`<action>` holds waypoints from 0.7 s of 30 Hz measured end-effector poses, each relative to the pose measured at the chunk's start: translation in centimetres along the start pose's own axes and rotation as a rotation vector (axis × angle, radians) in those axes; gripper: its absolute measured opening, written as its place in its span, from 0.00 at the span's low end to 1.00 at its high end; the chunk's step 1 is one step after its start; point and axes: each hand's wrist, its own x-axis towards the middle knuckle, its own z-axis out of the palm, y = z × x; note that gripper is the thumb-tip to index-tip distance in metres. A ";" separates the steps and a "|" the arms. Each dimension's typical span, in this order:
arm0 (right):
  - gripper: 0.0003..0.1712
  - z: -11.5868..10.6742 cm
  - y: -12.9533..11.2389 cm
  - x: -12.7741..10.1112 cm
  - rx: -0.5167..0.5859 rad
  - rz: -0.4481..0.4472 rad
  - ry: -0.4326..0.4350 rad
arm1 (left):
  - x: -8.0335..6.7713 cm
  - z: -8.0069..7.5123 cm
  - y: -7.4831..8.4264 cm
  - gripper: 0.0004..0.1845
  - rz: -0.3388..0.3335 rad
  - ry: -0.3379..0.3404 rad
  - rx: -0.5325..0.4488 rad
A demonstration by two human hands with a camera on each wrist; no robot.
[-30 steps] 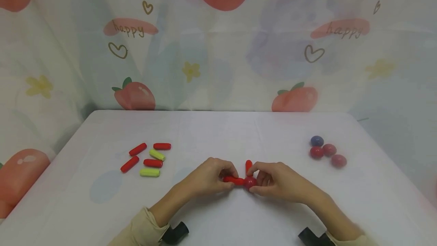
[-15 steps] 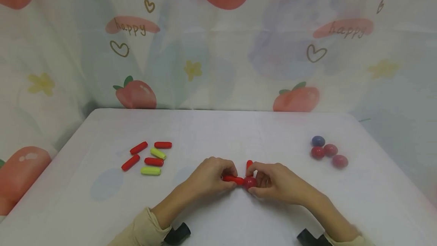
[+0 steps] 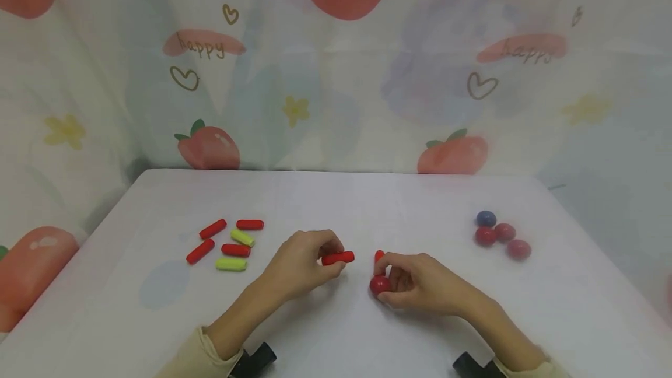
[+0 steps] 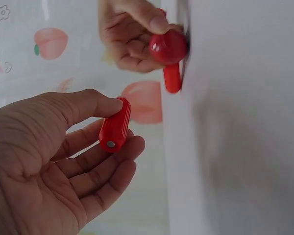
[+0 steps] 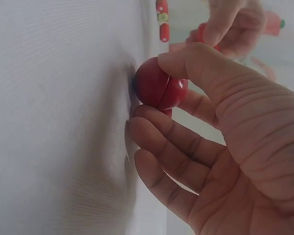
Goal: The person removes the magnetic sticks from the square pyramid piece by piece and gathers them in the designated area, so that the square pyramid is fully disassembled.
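In the head view my left hand (image 3: 299,264) pinches a red magnetic rod (image 3: 338,258) between thumb and fingers, raised over the table. A silver disc shows in the rod's end in the left wrist view. Across a small gap, my right hand (image 3: 430,284) grips a glossy red ball (image 3: 380,286) low at the tabletop. The right wrist view shows the thumb on top of this ball (image 5: 157,84) and a seam around it. A second red rod (image 4: 172,78) extends from the ball on its far side, partly hidden by the right fingers in the head view.
On the table's left lie several loose rods, red (image 3: 212,228) and yellow-green (image 3: 230,264). At the right sit a blue ball (image 3: 486,219) and several red balls (image 3: 485,236) close together. A patterned curtain (image 3: 336,92) hangs behind the white-covered table (image 3: 315,203).
My left hand has pulled back to the left and up with its red rod, which earlier met the ball end-on. The right hand keeps hold of the ball, nearly in place.
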 end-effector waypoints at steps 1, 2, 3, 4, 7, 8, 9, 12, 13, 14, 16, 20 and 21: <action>0.16 0.0 0.0 0.0 0.002 -0.005 -0.001 | -0.4 -0.5 -0.1 0.10 -0.001 0.029 0.011; 0.16 0.0 0.0 0.0 -0.002 -0.006 0.001 | -0.9 -1.0 -0.3 0.11 -0.008 0.060 0.025; 0.15 0.0 0.0 0.0 -0.003 -0.009 0.001 | -1.4 -1.5 -0.6 0.12 -0.020 0.092 0.041; 0.15 0.0 0.0 0.0 -0.007 -0.008 0.001 | -1.9 -2.0 -0.9 0.12 -0.030 0.123 0.052; 0.15 0.0 0.1 0.0 -0.013 -0.014 0.001 | -3.5 -3.3 -2.2 0.14 -0.056 0.202 0.077; 0.16 0.0 0.2 0.0 -0.017 -0.007 -0.001 | -4.0 -3.8 -2.7 0.14 -0.065 0.219 0.085; 0.16 0.0 0.2 0.0 -0.018 -0.003 -0.003 | -4.5 -4.2 -3.2 0.14 -0.069 0.232 0.088; 0.16 0.0 0.3 0.0 -0.018 0.008 -0.007 | -6.0 -5.6 -4.5 0.14 -0.077 0.268 0.124; 0.16 0.0 0.3 0.0 -0.017 0.008 -0.008 | -6.4 -6.0 -4.9 0.15 -0.080 0.283 0.142; 0.16 0.0 0.3 0.0 -0.017 0.005 -0.008 | -6.8 -6.5 -5.3 0.15 -0.082 0.295 0.152; 0.15 0.0 0.3 0.0 -0.015 -0.002 -0.007 | -7.6 -7.3 -6.0 0.15 -0.081 0.326 0.189; 0.16 -0.1 0.3 0.0 -0.020 -0.011 -0.006 | -9.0 -8.6 -7.6 0.15 -0.119 0.356 0.237; 0.16 -0.1 0.3 0.0 -0.020 -0.012 -0.007 | -9.4 -8.9 -7.9 0.15 -0.134 0.357 0.252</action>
